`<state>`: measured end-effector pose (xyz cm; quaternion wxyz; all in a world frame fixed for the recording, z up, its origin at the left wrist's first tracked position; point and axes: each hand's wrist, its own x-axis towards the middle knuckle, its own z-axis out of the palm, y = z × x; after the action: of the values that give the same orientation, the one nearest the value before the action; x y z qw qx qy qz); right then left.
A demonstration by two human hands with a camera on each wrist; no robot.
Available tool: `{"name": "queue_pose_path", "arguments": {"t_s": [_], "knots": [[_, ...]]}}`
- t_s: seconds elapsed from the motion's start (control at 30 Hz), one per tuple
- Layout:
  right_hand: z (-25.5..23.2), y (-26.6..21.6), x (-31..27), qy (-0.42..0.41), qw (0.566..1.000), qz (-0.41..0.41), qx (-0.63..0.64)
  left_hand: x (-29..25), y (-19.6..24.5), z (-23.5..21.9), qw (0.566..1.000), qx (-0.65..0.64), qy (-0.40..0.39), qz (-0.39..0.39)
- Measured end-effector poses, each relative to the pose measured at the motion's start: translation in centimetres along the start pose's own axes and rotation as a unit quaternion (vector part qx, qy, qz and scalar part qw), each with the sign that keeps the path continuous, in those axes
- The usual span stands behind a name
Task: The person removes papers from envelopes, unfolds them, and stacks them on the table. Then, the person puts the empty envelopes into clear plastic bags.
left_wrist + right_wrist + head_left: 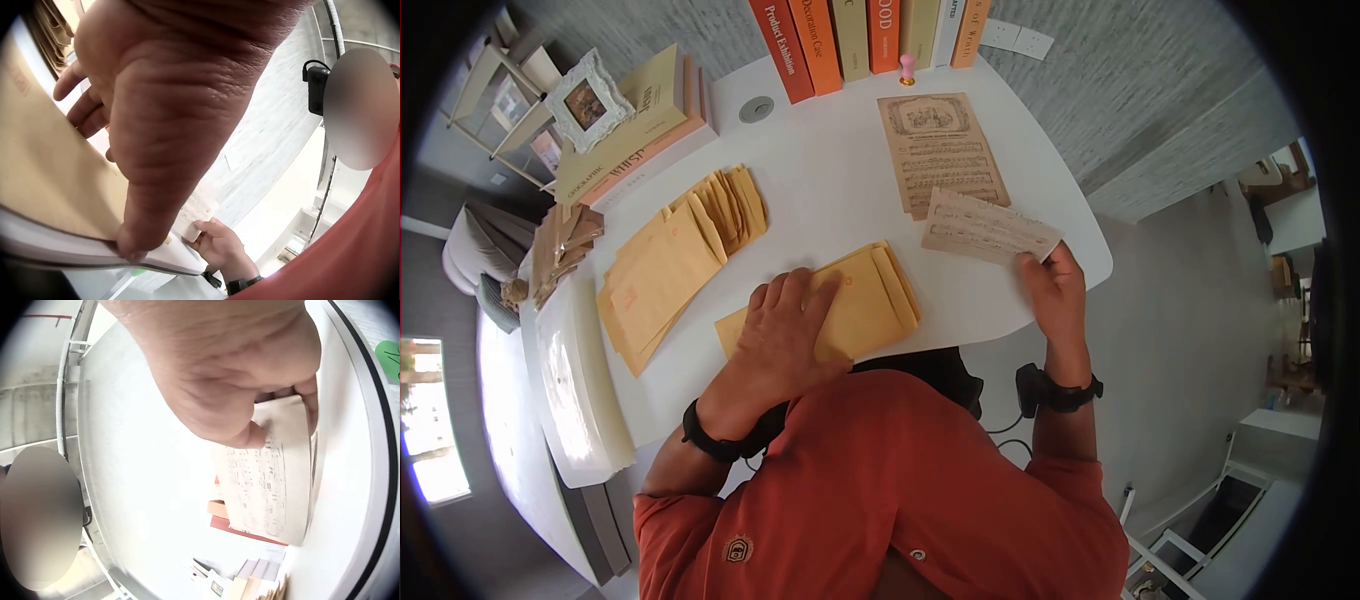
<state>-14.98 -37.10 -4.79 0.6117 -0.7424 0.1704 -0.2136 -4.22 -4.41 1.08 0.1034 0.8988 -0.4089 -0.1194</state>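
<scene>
Between the thumb and fingers of my right hand (1055,295) I pinch a folded sheet of printed sheet music (985,228) by its right end. It is tilted and overlaps the lower part of a music-print stack (945,155) lying on the table. In the right wrist view, the thumb lies over the printed face of the folded sheet (269,487). My left hand (780,335) rests with spread fingers on a small stack of yellow kraft envelopes (865,300) at the table's front edge. The left wrist view shows its thumb near that edge.
A larger fanned pile of kraft envelopes (665,265) lies to the left. Beyond it are brown packets (565,245) and a stack of clear sleeves (585,380). Books (830,45), a pink-handled stamp (907,68) and a white picture frame (588,103) stand toward the back.
</scene>
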Motion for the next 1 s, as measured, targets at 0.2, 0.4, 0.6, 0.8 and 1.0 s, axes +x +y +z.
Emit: {"name": "queue_pose_path", "arguments": {"t_s": [0.2, 0.4, 0.6, 0.8, 1.0], "knots": [[-0.7, -2.0, -0.5, 0.092, 0.988, 0.008, 0.120, -0.4, 0.6, -3.9, 0.996, -0.052, 0.069, -0.004], [-1.2, -5.3, -0.6, 0.129, 0.962, -0.045, 0.235, 0.2, 1.7, -5.9, 0.987, -0.045, 0.152, 0.028], [1.2, -8.0, -2.2, 0.076, 0.978, -0.063, 0.182, 1.0, 2.2, -5.0, 0.986, -0.005, 0.160, 0.046], [0.2, -6.7, -2.4, -0.018, 0.996, -0.019, 0.085, 1.4, 2.3, -5.1, 0.987, -0.006, 0.155, 0.049], [-0.4, -6.5, -1.8, -0.035, 0.997, -0.049, 0.039, 1.9, 2.2, -5.0, 0.984, 0.009, 0.154, 0.093]]}}
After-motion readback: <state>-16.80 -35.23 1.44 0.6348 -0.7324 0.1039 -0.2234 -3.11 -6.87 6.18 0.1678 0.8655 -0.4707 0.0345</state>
